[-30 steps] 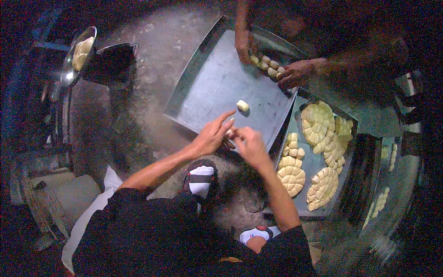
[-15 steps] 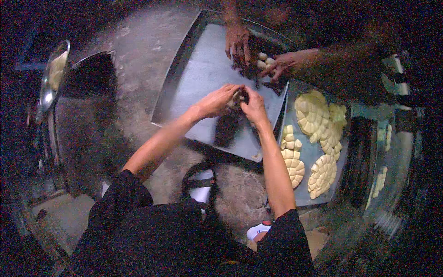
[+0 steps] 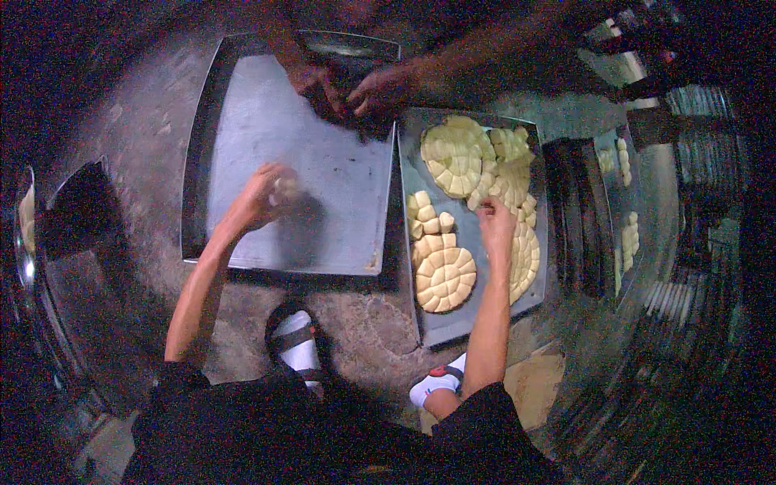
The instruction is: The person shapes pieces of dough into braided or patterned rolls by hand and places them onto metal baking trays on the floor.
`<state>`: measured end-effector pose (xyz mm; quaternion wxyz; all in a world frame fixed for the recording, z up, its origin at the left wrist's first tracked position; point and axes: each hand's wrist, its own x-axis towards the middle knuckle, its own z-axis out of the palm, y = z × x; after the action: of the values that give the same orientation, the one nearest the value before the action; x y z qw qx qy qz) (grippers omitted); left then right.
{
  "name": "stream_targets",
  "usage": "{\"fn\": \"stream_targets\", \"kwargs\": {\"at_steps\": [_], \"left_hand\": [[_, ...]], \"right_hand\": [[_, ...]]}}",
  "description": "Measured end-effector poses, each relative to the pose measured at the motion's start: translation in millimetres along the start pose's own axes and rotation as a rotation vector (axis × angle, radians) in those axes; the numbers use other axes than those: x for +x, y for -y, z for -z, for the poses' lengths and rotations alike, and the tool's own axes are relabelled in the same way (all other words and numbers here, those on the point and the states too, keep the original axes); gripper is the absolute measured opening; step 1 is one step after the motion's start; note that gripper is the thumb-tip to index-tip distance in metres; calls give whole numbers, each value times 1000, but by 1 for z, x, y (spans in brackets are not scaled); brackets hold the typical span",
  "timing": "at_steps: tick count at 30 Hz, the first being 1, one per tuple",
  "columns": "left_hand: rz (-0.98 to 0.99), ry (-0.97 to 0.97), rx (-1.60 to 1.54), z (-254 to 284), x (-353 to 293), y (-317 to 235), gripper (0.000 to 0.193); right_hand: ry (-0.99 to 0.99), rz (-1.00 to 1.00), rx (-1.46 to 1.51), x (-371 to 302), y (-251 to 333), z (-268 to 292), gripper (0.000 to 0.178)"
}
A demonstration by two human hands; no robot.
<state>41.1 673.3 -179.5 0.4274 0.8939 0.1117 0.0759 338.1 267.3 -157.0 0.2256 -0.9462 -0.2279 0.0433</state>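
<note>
My left hand (image 3: 263,194) is over the large metal tray (image 3: 242,121), its fingers closed around small pale dough pieces (image 3: 284,191) blurred by motion. On the right, my right hand (image 3: 498,221) reaches into a second tray (image 3: 453,327). Its fingertips pinch at the edge of the divided dough, and what lies between them is mostly hidden. Around it lie rounds of pale dough cut into wedges and blocks: one scored round (image 3: 444,279) near the front, another round (image 3: 453,158) at the back, and a few loose pieces (image 3: 424,214) along the left side.
A co-worker's two hands (image 3: 380,90) are close together over the far right corner of the large tray. Dark stacked trays (image 3: 570,218) stand right of the dough tray, and another tray with dough (image 3: 628,234) lies beyond. At far left is a shiny metal bowl (image 3: 28,242).
My hands were together over the large tray; now they are apart, the right one at the dough. The view has shifted right. The co-worker's hands have drawn together.
</note>
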Motion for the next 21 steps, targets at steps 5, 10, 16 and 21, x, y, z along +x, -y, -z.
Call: {"fn": "stream_targets", "kwargs": {"at_steps": [5, 10, 16, 21], "left_hand": [[59, -147, 298, 11, -36, -10, 72], [-17, -328, 98, 10, -36, -73, 70], [466, 222, -1094, -33, -43, -146, 41], [723, 134, -1652, -28, -36, -163, 47]], "right_hand": [[288, 330, 75, -17, 45, -25, 29], [292, 206, 26, -24, 44, -20, 22], [232, -24, 825, -40, 138, 22, 31], [425, 402, 710, -76, 223, 20, 32]]}}
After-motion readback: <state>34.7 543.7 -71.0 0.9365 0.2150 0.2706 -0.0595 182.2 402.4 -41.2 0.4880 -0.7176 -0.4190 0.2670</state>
